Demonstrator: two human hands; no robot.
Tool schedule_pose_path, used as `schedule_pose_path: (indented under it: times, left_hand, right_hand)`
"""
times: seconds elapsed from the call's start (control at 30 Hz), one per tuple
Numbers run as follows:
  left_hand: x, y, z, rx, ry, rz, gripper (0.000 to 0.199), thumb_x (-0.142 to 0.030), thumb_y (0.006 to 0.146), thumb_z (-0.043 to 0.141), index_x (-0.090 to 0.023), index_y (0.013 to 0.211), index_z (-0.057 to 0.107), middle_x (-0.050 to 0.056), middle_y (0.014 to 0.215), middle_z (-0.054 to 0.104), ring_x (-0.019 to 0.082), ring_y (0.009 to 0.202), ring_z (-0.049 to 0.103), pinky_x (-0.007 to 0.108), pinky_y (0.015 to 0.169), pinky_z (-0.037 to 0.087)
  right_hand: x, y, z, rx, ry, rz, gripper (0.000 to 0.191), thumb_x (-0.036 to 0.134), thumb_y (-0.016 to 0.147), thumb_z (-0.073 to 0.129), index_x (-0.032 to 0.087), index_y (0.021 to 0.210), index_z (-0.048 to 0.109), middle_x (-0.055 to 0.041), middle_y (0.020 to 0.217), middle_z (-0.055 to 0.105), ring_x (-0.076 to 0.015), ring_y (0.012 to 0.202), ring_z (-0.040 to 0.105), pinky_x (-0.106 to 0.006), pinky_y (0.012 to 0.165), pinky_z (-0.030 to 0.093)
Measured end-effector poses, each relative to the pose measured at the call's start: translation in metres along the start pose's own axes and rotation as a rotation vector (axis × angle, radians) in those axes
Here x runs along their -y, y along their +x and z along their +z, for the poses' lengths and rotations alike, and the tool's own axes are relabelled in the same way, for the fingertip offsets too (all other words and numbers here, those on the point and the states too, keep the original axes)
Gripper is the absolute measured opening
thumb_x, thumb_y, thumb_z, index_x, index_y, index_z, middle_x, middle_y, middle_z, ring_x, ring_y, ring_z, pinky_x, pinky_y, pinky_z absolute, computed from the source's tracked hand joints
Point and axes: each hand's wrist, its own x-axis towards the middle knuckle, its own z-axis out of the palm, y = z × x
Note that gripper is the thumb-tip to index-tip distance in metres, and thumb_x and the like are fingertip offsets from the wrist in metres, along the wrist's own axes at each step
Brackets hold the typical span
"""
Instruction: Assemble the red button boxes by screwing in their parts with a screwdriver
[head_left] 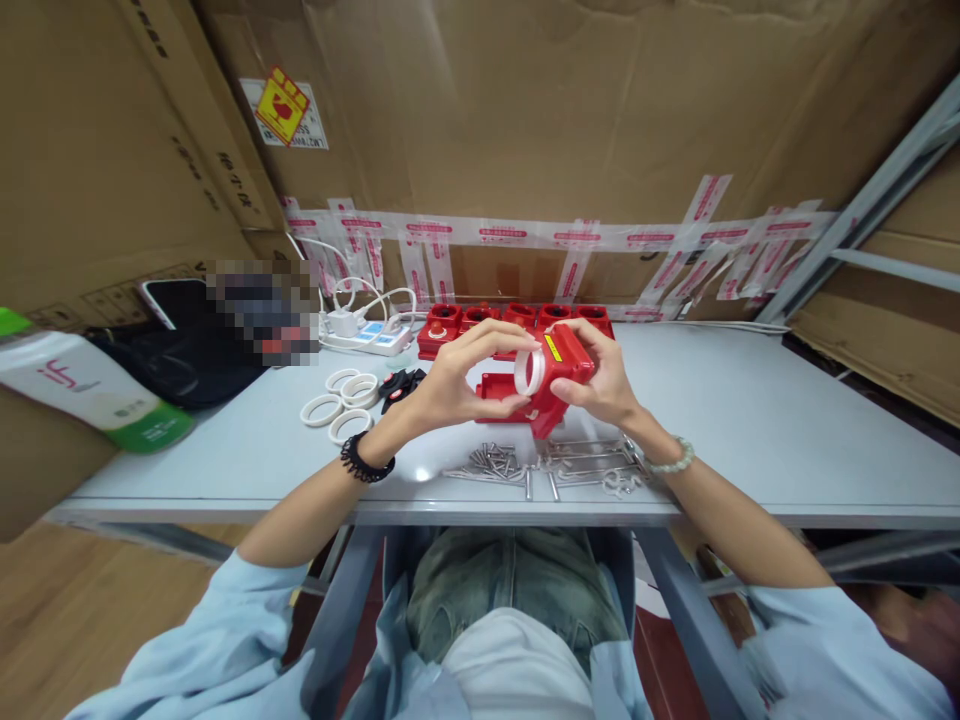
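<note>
Both my hands are raised over the middle of the table. My right hand [606, 378] grips a red plastic housing [564, 362] with a yellow label, held tilted above the tabletop. At its round opening, facing left, is a white ring [538, 372]. My left hand [456, 372] curves around that ring, with thumb and fingertips on its edge. Whether the ring is seated in the opening or only against it, I cannot tell. Beneath lies another red part [497, 408], partly hidden by my hands. Several loose white rings [358, 402] lie left of my left hand, beside small black parts [403, 384].
Small metal pins [495, 460] and bent metal rods [581, 455] lie near the front edge. Several red housings [439, 345] line the back. A white power strip [379, 340] with cables, a phone [176, 303] and a green-and-white bottle [105, 390] are at left. Cardboard [495, 120] walls the back.
</note>
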Motion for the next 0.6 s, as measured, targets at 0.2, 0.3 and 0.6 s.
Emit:
schedule_pose_path:
  times: [0.2,0.3,0.6]
  left_hand:
    - [0.0008,-0.0003,0.0033,-0.021,0.037,0.078,0.041,-0.025,0.076,0.077,-0.019,0.114,0.063,0.010,0.109,0.071,0.023,0.106,0.066,0.039,0.093,0.055]
    - [0.0038,-0.0014,0.0054,-0.076,0.012,0.041,0.044,-0.028,0.073,0.078,-0.019,0.113,0.063,0.009,0.107,0.069,0.023,0.104,0.065,0.038,0.090,0.056]
    - [0.0092,-0.0063,0.0097,-0.110,-0.173,-0.110,0.048,-0.029,0.073,0.079,-0.019,0.117,0.062,0.010,0.110,0.067,0.019,0.095,0.063,0.032,0.082,0.055]
  right_hand:
    - [0.0061,0.0002,0.0022,0.045,0.094,0.169,0.046,0.058,0.070,0.072,0.020,0.093,0.059,-0.0009,0.083,0.063,-0.0151,0.072,0.059,-0.033,0.068,0.052]
    - [0.0057,-0.0008,0.0049,0.100,0.133,0.223,0.047,0.061,0.072,0.070,0.020,0.088,0.057,-0.0022,0.083,0.062,-0.0162,0.074,0.060,-0.033,0.068,0.053]
    - [0.0092,-0.0027,0.0060,0.106,-0.001,0.063,0.065,0.052,0.063,0.082,0.023,0.110,0.049,-0.0029,0.096,0.066,-0.0187,0.082,0.067,-0.036,0.071,0.059]
